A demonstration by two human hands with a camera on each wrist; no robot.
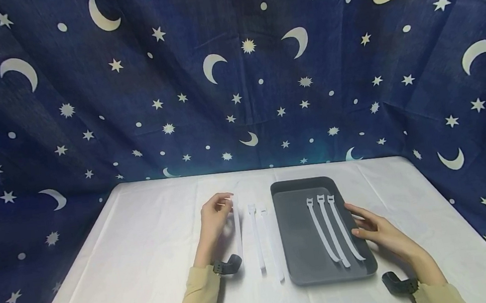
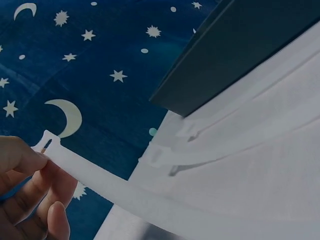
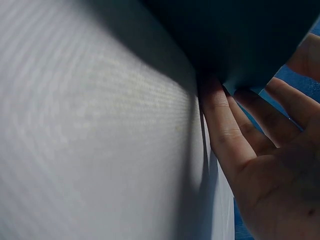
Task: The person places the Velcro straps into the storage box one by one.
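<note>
My left hand point(image 1: 216, 215) pinches a white strap-style cable tie point(image 1: 238, 228) near its slotted head, and the strap hangs down toward the wrist. In the left wrist view the slot of this tie point(image 2: 100, 172) shows beside the thumb and fingertips. At the right, my right hand point(image 1: 382, 233) holds the long side of a dark grey tray point(image 1: 297, 246), thumb over the rim and fingers against the outside. The right wrist view shows those fingers point(image 3: 227, 125) at the tray's underside. Three similar ties point(image 1: 332, 231) lie side by side inside the tray's right half.
Two more white cable ties lie on the white-covered table point(image 1: 116, 268) between my left hand and the tray, a nearer one point(image 1: 258, 243) and one point(image 1: 276, 253) beside the tray wall. Behind the table hangs a dark blue curtain point(image 1: 233, 72) with moons and stars.
</note>
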